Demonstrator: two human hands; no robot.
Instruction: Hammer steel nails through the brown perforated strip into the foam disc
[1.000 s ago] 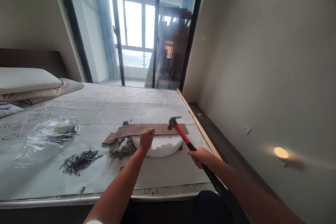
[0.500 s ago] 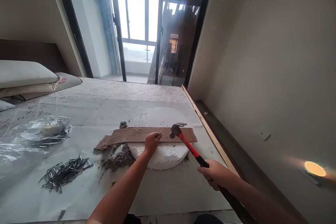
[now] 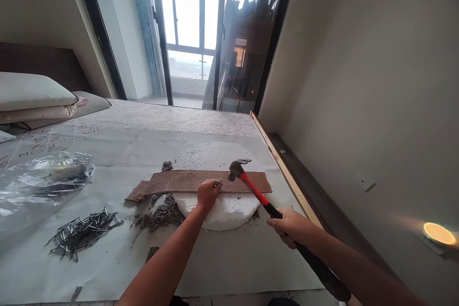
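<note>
My left hand [image 3: 208,193] rests over a brown strip [image 3: 182,181] dotted with rows of small holes, pinching a nail [image 3: 221,181] upright against it. Around the handle of a red and black claw hammer [image 3: 253,186] my right hand [image 3: 292,226] is closed. The hammer's head hangs just right of the nail, apart from it, above the strip. Beneath the strip lies a round white foam disc [image 3: 229,215]. The strip's left end extends past the disc over dark grey crumbs [image 3: 163,215].
A heap of loose nails [image 3: 84,233] lies at the left, with a clear plastic bag [image 3: 46,181] behind it. White sheeting [image 3: 118,153] covers the surface. A wooden rail [image 3: 283,167] runs along the right edge beside the wall. Pillows [image 3: 36,93] are stacked at the far left.
The hammer head has shifted slightly left and up, nearer the nail. My left hand still pinches the nail in about the same spot. The view has tilted a little.
</note>
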